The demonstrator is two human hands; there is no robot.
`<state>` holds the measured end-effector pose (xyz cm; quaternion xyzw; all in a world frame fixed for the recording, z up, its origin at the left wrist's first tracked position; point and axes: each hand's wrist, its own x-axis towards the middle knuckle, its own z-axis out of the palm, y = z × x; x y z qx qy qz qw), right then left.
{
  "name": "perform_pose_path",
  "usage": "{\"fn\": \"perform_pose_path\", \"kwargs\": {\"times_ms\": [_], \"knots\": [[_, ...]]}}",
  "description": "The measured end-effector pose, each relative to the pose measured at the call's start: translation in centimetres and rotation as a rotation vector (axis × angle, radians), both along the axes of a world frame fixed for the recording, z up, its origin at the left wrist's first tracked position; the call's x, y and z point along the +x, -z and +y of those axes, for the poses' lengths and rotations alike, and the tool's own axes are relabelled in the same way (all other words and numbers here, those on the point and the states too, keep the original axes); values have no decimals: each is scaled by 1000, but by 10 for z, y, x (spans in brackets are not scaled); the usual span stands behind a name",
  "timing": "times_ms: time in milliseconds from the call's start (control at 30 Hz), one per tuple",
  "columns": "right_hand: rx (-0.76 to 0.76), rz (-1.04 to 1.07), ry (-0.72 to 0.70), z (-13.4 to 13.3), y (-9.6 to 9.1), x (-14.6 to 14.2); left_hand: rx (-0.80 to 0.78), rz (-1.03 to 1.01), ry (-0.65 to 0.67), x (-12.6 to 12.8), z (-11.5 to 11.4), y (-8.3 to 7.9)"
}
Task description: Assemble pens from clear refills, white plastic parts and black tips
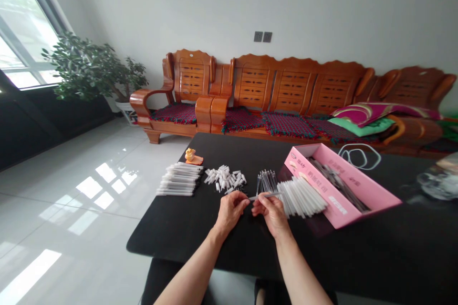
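Between my two hands, over the near part of the table, lies a slim pen (253, 198), nearly level. My left hand (231, 209) is closed in a pinch at its left end. The fingers of my right hand (272, 212) are closed around its middle, and the right end sticks out past them. Just beyond is a row of dark, thin pen refills (266, 181). Beside my right hand lie many white pen barrels (302, 196). A heap of short white pen caps (225, 177) is beyond my left hand. Further left, capped-looking pens (181, 179) lie stacked side by side.
A pink box (339, 212) holding dark, thin sticks stands right of the barrels. Behind it lies a white looped band (374, 157). A small yellow figurine (191, 154) sits at the black table's (161, 228) far left corner. Wooden seats (254, 86) line the wall.
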<state>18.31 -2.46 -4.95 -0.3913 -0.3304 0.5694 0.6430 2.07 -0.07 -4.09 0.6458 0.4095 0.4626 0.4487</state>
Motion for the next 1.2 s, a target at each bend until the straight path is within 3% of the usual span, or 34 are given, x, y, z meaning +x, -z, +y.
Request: {"fn": "perform_pose_path", "kwargs": {"times_ms": [333,567,767,1033,1200], "knots": [[-3,9,6,0,0,1,56,72,-28,-2,0,4],[-4,18,11,0,0,1,71,4,-33,-2,0,-1],[-5,17,10,0,1,1,178,154,-28,-2,0,-1],[-10,30,9,2,3,1,141,81,-50,-1,0,-1],[-13,23,4,1,2,1,210,169,-59,-2,-1,-2]]}}
